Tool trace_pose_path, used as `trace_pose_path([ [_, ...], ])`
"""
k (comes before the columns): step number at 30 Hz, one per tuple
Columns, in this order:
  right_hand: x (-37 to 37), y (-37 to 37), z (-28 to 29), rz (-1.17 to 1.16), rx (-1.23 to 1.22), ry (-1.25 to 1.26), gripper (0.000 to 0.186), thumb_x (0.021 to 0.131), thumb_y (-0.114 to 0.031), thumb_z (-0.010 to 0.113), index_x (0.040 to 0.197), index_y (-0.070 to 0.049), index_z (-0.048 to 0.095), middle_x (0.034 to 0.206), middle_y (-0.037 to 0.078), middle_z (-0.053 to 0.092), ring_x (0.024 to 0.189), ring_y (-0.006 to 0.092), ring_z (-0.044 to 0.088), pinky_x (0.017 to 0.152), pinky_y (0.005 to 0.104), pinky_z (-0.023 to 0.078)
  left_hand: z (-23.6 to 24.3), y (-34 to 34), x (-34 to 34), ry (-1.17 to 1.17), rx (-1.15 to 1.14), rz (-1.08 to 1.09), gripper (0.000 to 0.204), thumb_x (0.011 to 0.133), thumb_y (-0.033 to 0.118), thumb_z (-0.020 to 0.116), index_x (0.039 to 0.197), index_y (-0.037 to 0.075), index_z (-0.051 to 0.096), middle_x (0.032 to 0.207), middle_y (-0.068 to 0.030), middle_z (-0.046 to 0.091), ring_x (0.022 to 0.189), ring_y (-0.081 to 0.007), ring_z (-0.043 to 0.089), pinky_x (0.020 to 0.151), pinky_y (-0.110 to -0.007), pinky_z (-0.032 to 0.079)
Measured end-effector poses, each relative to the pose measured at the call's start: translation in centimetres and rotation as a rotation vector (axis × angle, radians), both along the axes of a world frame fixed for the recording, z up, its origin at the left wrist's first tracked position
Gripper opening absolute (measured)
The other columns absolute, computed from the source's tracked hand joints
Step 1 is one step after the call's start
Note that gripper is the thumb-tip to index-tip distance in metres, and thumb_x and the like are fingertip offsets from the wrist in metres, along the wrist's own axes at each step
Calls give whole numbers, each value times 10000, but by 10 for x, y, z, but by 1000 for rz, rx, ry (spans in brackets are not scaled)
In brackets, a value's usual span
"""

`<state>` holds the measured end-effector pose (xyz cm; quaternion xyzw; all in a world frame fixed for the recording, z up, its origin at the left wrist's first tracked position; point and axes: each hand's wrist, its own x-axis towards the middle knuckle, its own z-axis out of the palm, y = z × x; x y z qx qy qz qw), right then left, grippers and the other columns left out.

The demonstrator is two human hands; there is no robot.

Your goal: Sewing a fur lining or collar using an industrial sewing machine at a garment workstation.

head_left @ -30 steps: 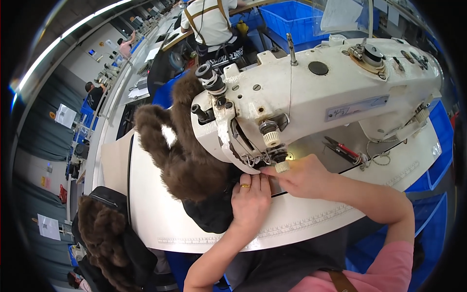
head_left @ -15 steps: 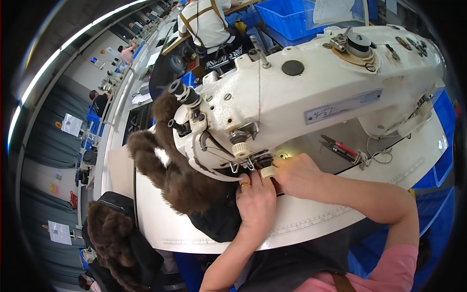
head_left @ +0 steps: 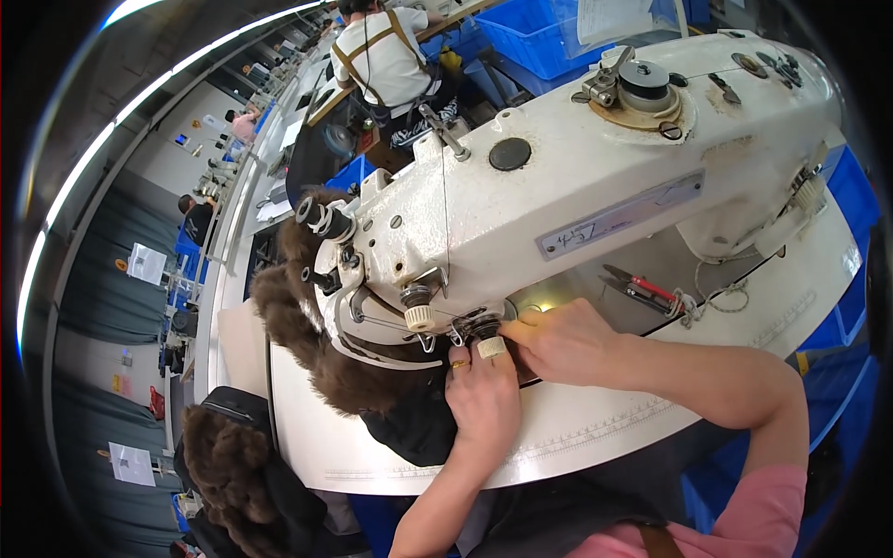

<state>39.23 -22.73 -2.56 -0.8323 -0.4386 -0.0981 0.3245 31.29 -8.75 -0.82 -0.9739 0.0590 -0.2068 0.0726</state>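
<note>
A white sewing machine (head_left: 521,205) stands across the table in front of me. Under its head lies a dark piece of black fabric (head_left: 414,423) with brown fur (head_left: 349,372) bunched along its left. My left hand (head_left: 484,400), a ring on one finger, presses with its fingers together on the fabric's right edge by the needle area; its fingertips are partly hidden by the machine's parts. Close beside it, my right hand (head_left: 563,342) has curled fingers pinched near the presser; what they grip is hidden. A small lamp (head_left: 544,307) glows behind the right hand.
Red-handled thread snips (head_left: 646,288) lie behind my right forearm, next to a loose cord (head_left: 716,302). Another fur-trimmed black piece (head_left: 228,456) hangs at the lower left. A blue bin (head_left: 539,37) stands beyond the machine; a person in a white shirt (head_left: 377,56) sits farther back.
The view has shifted slightly, so the machine sits a little lower and farther left. Both hands stay at the needle area, with the fabric under the left one.
</note>
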Motion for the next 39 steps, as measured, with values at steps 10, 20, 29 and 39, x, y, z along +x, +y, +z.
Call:
trace_pose_path([
  [10, 7, 7, 3, 160, -117, 17, 116, 799, -186, 634, 890, -119, 662, 682, 64, 626, 643, 288, 662, 550, 426, 507, 95, 21, -38, 339, -21, -460, 163, 780, 100, 657, 911, 4, 651, 961, -129, 635, 930, -284, 613, 963, -464, 454],
  [20, 0, 8, 3, 158, -191, -206, 121, 783, -165, 636, 693, -89, 662, 660, 51, 586, 593, 231, 638, 479, 380, 483, 123, 89, 5, 378, 283, -290, 237, 844, 253, 670, 779, 25, 670, 782, -121, 647, 794, -265, 628, 693, -389, 495],
  [29, -3, 6, -3, 168, -84, -256, 81, 723, -170, 666, 688, -99, 648, 658, 25, 553, 579, 186, 618, 448, 355, 470, 84, 99, 18, 210, -53, -535, 221, 796, 233, 721, 961, 88, 692, 926, -75, 668, 799, -241, 655, 885, -396, 456],
  [39, -10, 9, -15, 162, -88, -267, 265, 768, -166, 703, 1018, -80, 683, 637, 29, 584, 479, 215, 573, 404, 351, 456, 119, 79, 40, 698, -227, -650, 147, 844, 118, 640, 975, 63, 675, 968, -103, 646, 790, -339, 644, 649, -418, 541],
])
